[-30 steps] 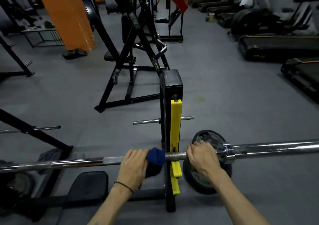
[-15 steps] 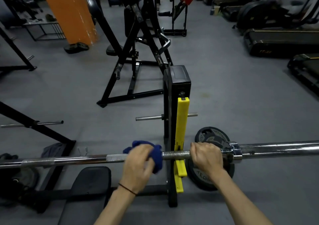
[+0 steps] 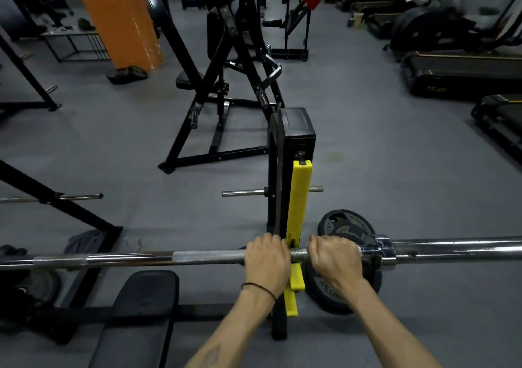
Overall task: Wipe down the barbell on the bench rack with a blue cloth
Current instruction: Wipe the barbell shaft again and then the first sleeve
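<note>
Your left hand (image 3: 267, 259) wraps over the barbell (image 3: 158, 257) just left of the yellow rack upright (image 3: 299, 198), fingers curled round the shaft. The blue cloth (image 3: 241, 247) is almost wholly hidden under that palm; only a dark sliver shows at the hand's far edge, so you cannot tell how it is folded, only that it likely sits pressed between hand and steel, where a wipe needs it. Your right hand (image 3: 336, 260) grips the bar on the other side of the upright, next to the collar (image 3: 381, 252), fingers closed round the shaft, probably to stop the bar rolling or sliding while the left hand rubs. The bar lies level across the rack, above the padded bench (image 3: 141, 311), its long left stretch bare and well apart from either hand. A weight plate (image 3: 344, 229) leans on the floor behind the right hand. Judging by this, much of the shaft and the sleeve (image 3: 457, 249) may be yet to wipe.
</note>
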Demonstrator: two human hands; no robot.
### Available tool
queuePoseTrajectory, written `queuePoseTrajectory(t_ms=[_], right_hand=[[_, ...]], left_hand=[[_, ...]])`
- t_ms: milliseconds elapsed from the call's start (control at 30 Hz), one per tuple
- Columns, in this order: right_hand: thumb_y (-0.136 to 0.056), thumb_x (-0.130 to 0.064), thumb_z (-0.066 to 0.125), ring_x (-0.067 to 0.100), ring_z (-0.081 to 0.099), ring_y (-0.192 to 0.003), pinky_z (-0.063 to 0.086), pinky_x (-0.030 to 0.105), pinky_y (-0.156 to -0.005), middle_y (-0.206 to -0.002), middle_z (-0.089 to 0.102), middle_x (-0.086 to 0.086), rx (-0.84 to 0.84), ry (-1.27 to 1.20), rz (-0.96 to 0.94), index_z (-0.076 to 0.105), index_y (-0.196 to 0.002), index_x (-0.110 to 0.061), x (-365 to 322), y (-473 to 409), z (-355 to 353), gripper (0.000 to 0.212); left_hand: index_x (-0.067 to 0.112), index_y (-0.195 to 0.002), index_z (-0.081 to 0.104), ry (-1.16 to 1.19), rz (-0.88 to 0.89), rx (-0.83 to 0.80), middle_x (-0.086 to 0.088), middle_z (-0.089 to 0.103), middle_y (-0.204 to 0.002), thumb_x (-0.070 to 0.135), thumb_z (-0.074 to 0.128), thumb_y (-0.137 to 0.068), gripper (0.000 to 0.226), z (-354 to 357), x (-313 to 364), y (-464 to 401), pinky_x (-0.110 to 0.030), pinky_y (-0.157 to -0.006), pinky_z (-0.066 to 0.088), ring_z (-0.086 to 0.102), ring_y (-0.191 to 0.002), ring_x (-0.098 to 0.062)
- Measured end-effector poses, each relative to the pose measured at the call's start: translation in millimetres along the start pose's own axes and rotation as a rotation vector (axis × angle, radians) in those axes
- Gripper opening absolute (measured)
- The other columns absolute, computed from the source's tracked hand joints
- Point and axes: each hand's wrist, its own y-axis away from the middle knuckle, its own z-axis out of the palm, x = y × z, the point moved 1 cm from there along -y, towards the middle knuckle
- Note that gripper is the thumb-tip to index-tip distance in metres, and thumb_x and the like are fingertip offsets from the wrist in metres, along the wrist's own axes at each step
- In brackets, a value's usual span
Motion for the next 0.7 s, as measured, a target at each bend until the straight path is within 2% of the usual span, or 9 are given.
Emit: queuePoseTrajectory(t_ms=[100, 167, 233, 333, 433, 500, 567, 633, 700], right_hand=[[-0.093, -0.032, 0.039, 0.024, 0.049, -0.03, 0.019, 0.022, -0.044, -0.041, 0.054, 0.002, -0.066, 0.036, 0.008, 0.057, -0.043, -0.013, 3.5, -4.8, -1.4, 0.056], [-0.092, -0.033, 0.037, 0.025, 0.048, -0.029, 0.018, 0.022, -0.043, -0.039, 0.052, 0.002, -0.138, 0.039, 0.023, 0.056, -0.042, -0.013, 6.6, -6.8, -1.4, 0.057], [-0.094, -0.032, 0.036, 0.024, 0.048, -0.032, 0.023, 0.025, -0.04, -0.041, 0.053, 0.001, -0.244, 0.037, 0.025, 0.054, -0.044, -0.014, 5.3, -7.7, -5.5, 0.056], [-0.101, -0.028, 0.039, 0.028, 0.064, -0.06, 0.037, 0.033, -0.053, -0.065, 0.064, 0.003, -0.369, 0.081, -0.048, 0.059, -0.064, -0.016, 1.1, -15.5, -18.5, 0.044], [-0.104, -0.023, 0.036, 0.034, 0.066, -0.089, 0.042, 0.037, -0.069, -0.098, 0.07, 0.011, -0.647, 0.053, -0.129, 0.061, -0.088, -0.019, -0.7, -32.0, -29.8, 0.03], [-0.105, -0.02, 0.037, 0.034, 0.064, -0.099, 0.047, 0.041, -0.082, -0.111, 0.067, 0.015, -0.804, -0.016, -0.095, 0.06, -0.094, -0.018, -0.1, -38.5, -31.8, 0.026], [-0.105, -0.02, 0.038, 0.034, 0.062, -0.108, 0.049, 0.044, -0.092, -0.119, 0.065, 0.017, -0.891, -0.052, -0.038, 0.064, -0.105, -0.015, 1.5, -45.2, -34.1, 0.026], [-0.106, -0.024, 0.037, 0.035, 0.062, -0.11, 0.047, 0.042, -0.091, -0.12, 0.064, 0.017, -0.885, -0.05, -0.023, 0.066, -0.108, -0.012, 1.5, -46.3, -34.2, 0.031], [-0.104, -0.028, 0.036, 0.037, 0.066, -0.099, 0.044, 0.04, -0.077, -0.108, 0.069, 0.016, -0.714, -0.016, -0.029, 0.068, -0.099, -0.011, 0.2, -38.8, -32.9, 0.036]], left_hand=[[0.021, -0.077, 0.057, 0.005, 0.129, 0.063, -0.001, 0.051, -0.072, 0.028, 0.039, -0.099, 0.03, 2.7, -9.9, 3.1, -0.037, -0.058, 0.039, 0.05, -0.063, -0.024], [0.02, -0.096, 0.063, 0.011, 0.247, 0.024, 0.001, 0.055, -0.081, 0.039, 0.041, -0.1, 0.029, 1.2, -35.3, 11.3, -0.036, -0.062, 0.044, 0.052, -0.069, -0.022], [0.019, -0.114, 0.062, -0.01, 0.303, 0.011, 0.001, 0.056, -0.088, 0.045, 0.041, -0.1, 0.036, -2.2, -68.4, 19.0, -0.035, -0.066, 0.047, 0.054, -0.073, -0.021], [0.019, -0.123, 0.056, -0.058, 0.323, 0.06, 0.001, 0.057, -0.092, 0.047, 0.041, -0.101, 0.039, -12.2, -112.0, 30.1, -0.035, -0.07, 0.046, 0.054, -0.075, -0.021], [0.016, -0.118, 0.057, -0.056, 0.265, 0.076, 0.0, 0.056, -0.087, 0.044, 0.04, -0.102, 0.036, -17.2, -118.6, 32.2, -0.037, -0.072, 0.042, 0.051, -0.072, -0.023], [0.018, -0.1, 0.06, -0.051, 0.173, 0.068, 0.001, 0.053, -0.082, 0.039, 0.032, -0.107, 0.036, -8.2, -98.5, 26.3, -0.037, -0.069, 0.041, 0.047, -0.068, -0.022], [0.021, -0.09, 0.06, -0.059, 0.182, 0.035, 0.0, 0.052, -0.081, 0.038, 0.024, -0.109, 0.045, 5.7, -67.2, 16.1, -0.039, -0.069, 0.038, 0.048, -0.069, -0.025], [0.02, -0.093, 0.061, -0.065, 0.229, 0.032, -0.002, 0.053, -0.084, 0.037, 0.031, -0.108, 0.038, 19.0, -34.9, 9.1, -0.04, -0.07, 0.037, 0.049, -0.072, -0.027], [0.016, -0.096, 0.063, 0.014, 0.205, 0.097, -0.003, 0.054, -0.082, 0.036, 0.04, -0.104, 0.031, 20.5, -13.6, 9.6, -0.038, -0.071, 0.037, 0.049, -0.07, -0.026]])
